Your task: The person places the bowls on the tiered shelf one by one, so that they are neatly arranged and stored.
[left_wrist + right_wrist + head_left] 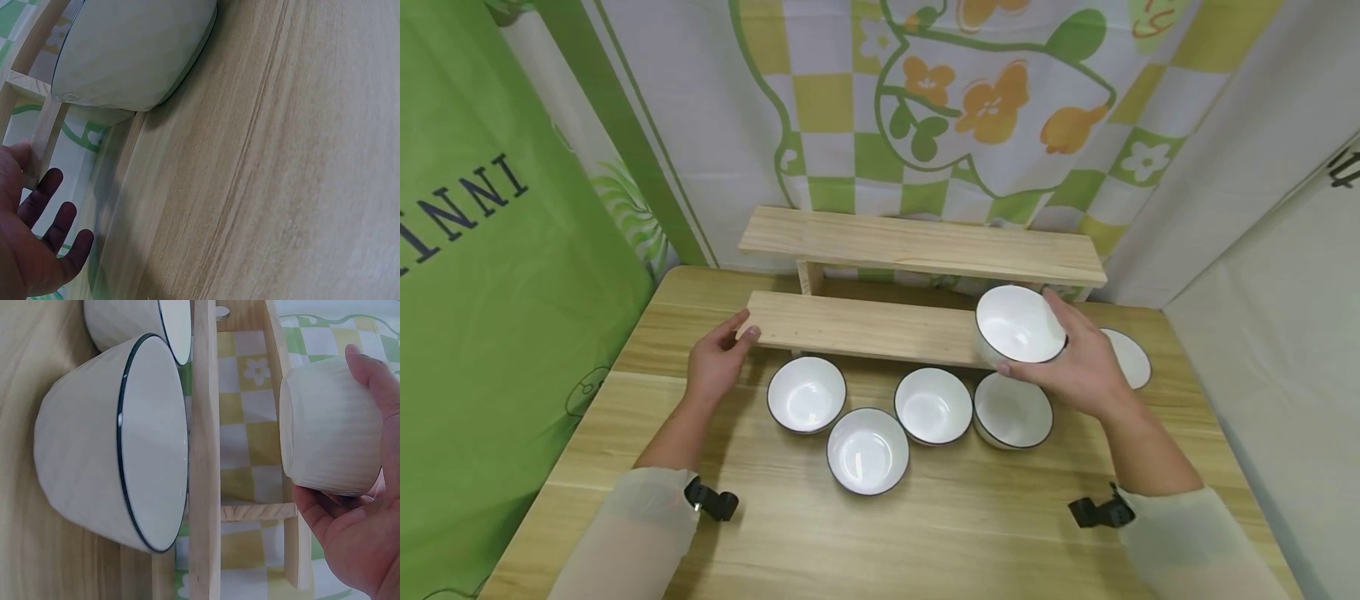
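1. One left hand (715,364), far left: thumb and finger pinch the left end of the lower board; in the left wrist view, several fingers stand apart from one another.
2. Lower board (850,325): pale wood, its long axis running left to right, with the right part lying slightly nearer the person.
3. Upper board (917,247): parallel to the lower one, higher and farther off, its long axis likewise left to right.
4. Leftmost bowl (806,395): white, dark-rimmed, upright on the wooden table (887,550), just near of the lower board.
5. Nearest bowl (867,451): upright, mouth upward, right of and nearer than the leftmost.
6. Middle bowl (933,406): upright, to the right and a little farther off.
7. Rightmost table bowl (1013,412): upright, just beside the middle bowl, below and near of the held one.
8. Held bowl (1020,323): above the right part of the lower board, mouth upward, base downward; its outline is round, its central axis roughly vertical. Contact between base and board cannot be told.
9. Right hand (1078,362): grasping the held bowl from the right, thumb on the near side, fingers on the far side.
10. White dish (1127,358): far right on the table, partly hidden behind the right hand.
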The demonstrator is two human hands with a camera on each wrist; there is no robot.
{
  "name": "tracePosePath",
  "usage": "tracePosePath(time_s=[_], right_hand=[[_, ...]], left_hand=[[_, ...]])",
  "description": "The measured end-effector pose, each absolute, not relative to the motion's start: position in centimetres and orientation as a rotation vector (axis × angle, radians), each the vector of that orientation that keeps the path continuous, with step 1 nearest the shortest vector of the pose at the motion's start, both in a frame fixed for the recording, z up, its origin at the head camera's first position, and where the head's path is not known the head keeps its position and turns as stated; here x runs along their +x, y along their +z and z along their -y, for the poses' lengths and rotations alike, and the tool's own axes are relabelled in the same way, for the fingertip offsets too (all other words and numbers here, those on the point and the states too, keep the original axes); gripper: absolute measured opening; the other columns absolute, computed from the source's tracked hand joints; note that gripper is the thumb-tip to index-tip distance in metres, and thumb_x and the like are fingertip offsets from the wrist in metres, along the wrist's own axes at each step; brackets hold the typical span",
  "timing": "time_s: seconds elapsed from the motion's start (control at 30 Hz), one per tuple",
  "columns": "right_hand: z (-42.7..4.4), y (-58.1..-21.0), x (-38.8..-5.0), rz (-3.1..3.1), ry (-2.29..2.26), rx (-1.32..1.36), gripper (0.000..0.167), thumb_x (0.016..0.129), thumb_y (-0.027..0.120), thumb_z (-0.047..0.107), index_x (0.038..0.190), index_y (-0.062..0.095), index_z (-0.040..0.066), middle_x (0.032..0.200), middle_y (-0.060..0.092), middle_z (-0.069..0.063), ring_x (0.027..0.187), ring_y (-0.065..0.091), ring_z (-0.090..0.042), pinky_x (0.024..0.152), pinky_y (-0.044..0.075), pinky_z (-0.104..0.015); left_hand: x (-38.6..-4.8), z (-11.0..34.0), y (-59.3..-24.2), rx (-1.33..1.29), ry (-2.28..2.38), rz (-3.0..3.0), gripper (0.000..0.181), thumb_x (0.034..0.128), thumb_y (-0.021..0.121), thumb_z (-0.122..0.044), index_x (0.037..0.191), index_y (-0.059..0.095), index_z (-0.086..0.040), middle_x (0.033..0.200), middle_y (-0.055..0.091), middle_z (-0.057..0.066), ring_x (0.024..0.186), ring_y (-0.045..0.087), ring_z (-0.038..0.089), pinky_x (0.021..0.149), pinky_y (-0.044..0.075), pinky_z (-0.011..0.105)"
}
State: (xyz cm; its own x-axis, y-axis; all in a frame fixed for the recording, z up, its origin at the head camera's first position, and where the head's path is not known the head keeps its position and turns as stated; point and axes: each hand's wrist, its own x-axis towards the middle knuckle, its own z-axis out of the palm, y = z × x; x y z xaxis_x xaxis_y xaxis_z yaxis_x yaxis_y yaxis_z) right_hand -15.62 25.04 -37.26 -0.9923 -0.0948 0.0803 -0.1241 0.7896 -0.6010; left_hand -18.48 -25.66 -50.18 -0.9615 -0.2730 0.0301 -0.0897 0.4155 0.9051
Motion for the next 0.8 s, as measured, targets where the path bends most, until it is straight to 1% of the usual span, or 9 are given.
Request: tracePosePath(time_s=[0.1, 0.2, 0.43, 0.67, 0.8], right_hand=[[-24.6, -37.2, -16.0, 2.919, 0.990, 0.199, 0.131, 0.066, 0.095, 0.059, 0.167, 0.023, 0.018, 0.163, 0.035, -0.024, 0.144, 0.035, -0.051, 0.107, 0.035, -0.071], [-24.2, -37.1, -16.5, 2.914, 0.999, 0.221, 0.132, 0.066, 0.095, 0.058, 0.167, 0.021, 0.017, 0.163, 0.034, -0.025, 0.144, 0.036, -0.052, 0.107, 0.035, -0.072], [-23.2, -36.4, -17.1, 2.945, 1.008, 0.209, 0.130, 0.066, 0.092, 0.065, 0.167, 0.023, 0.020, 0.164, 0.034, -0.022, 0.144, 0.037, -0.049, 0.106, 0.037, -0.071], [-22.3, -36.1, -17.9, 2.939, 1.005, 0.244, 0.128, 0.068, 0.093, 0.060, 0.167, 0.023, 0.018, 0.165, 0.032, -0.020, 0.146, 0.035, -0.047, 0.110, 0.036, -0.068], [-21.6, -36.0, -18.3, 2.940, 1.001, 0.245, 0.129, 0.067, 0.093, 0.062, 0.167, 0.023, 0.019, 0.163, 0.036, -0.022, 0.144, 0.038, -0.047, 0.110, 0.037, -0.067]], left_hand=[[-18.5, 25.7, -50.2, 0.316, -1.580, 2.490, 0.060, 0.0967, 0.070, -0.055, 0.146, 0.062, -0.021, 0.151, 0.056, 0.010, 0.137, 0.053, 0.032, 0.110, 0.045, 0.048], [-18.4, 25.6, -50.2, 0.318, -1.584, 2.491, 0.060, 0.0969, 0.069, -0.055, 0.146, 0.062, -0.021, 0.151, 0.055, 0.010, 0.137, 0.052, 0.033, 0.111, 0.045, 0.048], [-18.4, 25.5, -50.1, 0.329, -1.596, 2.490, 0.060, 0.0969, 0.069, -0.055, 0.146, 0.062, -0.022, 0.151, 0.056, 0.010, 0.136, 0.053, 0.032, 0.110, 0.045, 0.048], [-18.4, 25.5, -50.1, 0.326, -1.608, 2.484, 0.059, 0.0968, 0.070, -0.054, 0.147, 0.062, -0.022, 0.152, 0.055, 0.009, 0.137, 0.052, 0.030, 0.111, 0.045, 0.046], [-18.4, 25.5, -50.1, 0.329, -1.624, 2.477, 0.059, 0.0971, 0.070, -0.053, 0.147, 0.062, -0.022, 0.153, 0.054, 0.009, 0.137, 0.051, 0.031, 0.111, 0.044, 0.047]])
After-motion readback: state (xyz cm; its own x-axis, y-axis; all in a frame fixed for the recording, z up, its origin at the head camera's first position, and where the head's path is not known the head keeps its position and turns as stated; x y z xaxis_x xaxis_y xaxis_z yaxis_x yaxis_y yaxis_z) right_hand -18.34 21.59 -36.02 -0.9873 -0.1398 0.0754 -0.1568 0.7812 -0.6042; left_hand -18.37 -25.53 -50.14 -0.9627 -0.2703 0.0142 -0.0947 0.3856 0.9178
